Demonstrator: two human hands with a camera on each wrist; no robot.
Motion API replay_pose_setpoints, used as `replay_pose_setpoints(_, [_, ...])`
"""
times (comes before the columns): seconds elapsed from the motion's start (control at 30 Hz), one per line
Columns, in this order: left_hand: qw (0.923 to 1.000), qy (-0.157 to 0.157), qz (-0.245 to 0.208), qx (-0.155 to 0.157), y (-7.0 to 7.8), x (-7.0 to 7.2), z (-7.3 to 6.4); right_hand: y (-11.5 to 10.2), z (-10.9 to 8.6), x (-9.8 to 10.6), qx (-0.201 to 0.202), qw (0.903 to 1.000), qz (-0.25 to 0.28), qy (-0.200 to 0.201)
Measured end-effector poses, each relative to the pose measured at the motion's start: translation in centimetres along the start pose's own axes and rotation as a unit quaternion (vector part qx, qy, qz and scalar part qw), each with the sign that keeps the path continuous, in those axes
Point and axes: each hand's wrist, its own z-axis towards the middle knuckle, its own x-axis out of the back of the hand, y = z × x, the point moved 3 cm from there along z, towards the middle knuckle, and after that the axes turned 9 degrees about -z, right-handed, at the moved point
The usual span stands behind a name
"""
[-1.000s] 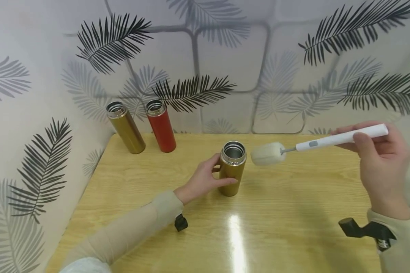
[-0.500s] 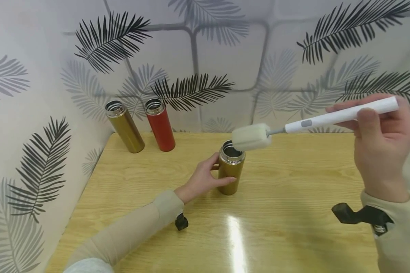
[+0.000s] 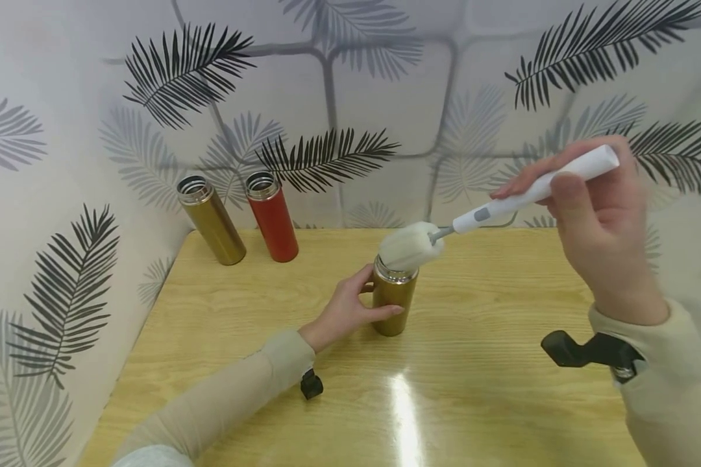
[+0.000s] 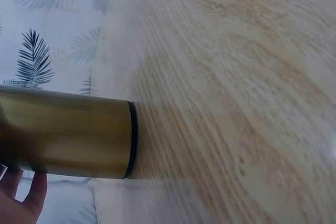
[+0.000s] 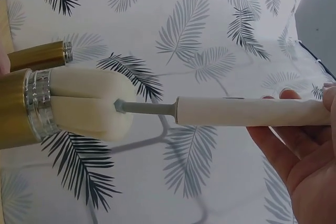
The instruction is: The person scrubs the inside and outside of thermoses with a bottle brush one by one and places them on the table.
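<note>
My left hand (image 3: 350,305) grips a gold thermos bottle (image 3: 394,305) around its side; the bottle stands on the wooden table. In the left wrist view, the lower part of the gold bottle (image 4: 73,135) shows with its dark base on the tabletop. My right hand (image 3: 602,227) holds the white handle (image 3: 531,194) of a sponge bottle brush at a slant. Its cream sponge head (image 3: 409,246) sits at the bottle's mouth. In the right wrist view, the sponge head (image 5: 94,103) is partly inside the metal neck (image 5: 39,103), its handle-side end still outside.
Another gold bottle (image 3: 213,220) and a red bottle (image 3: 272,217), both without lids, stand at the back left of the wooden table (image 3: 473,363). A wall with leaf patterns (image 3: 385,97) rises right behind the table's back edge.
My right hand has moved left with the brush, first raised, then tilted. The sponge head went from right of the bottle into its mouth. My left hand keeps its hold.
</note>
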Motion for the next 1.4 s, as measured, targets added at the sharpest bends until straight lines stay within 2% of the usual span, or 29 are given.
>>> replay_pose_setpoints(0.3, [0.9999,0.009,-0.003,-0.007,0.4,0.1,-0.3,1.0,0.5,-0.7,-0.010,0.9961,-0.068,-0.056])
replay_pose_setpoints(0.63, [0.9997,0.012,0.007,-0.021,0.5,0.3,-0.1,2.0,0.5,-1.8,-0.004,0.9892,-0.122,-0.081])
replay_pose_setpoints(0.9, [0.9996,0.019,0.012,-0.017,0.1,0.6,-0.2,2.7,0.4,-2.5,-0.032,0.9857,-0.131,-0.101])
replay_pose_setpoints(1.13, [0.9993,0.021,0.012,-0.027,0.0,0.3,0.0,3.3,0.1,-3.0,-0.034,0.9820,-0.148,-0.113])
replay_pose_setpoints(1.3, [0.9998,0.017,0.008,-0.006,0.0,-0.4,-0.4,3.8,-0.7,-3.4,-0.042,0.9768,-0.173,-0.120])
replay_pose_setpoints(1.4, [0.9995,0.019,-0.006,0.025,-0.2,-1.1,-0.7,4.1,-1.3,-3.4,-0.046,0.9724,-0.190,-0.128])
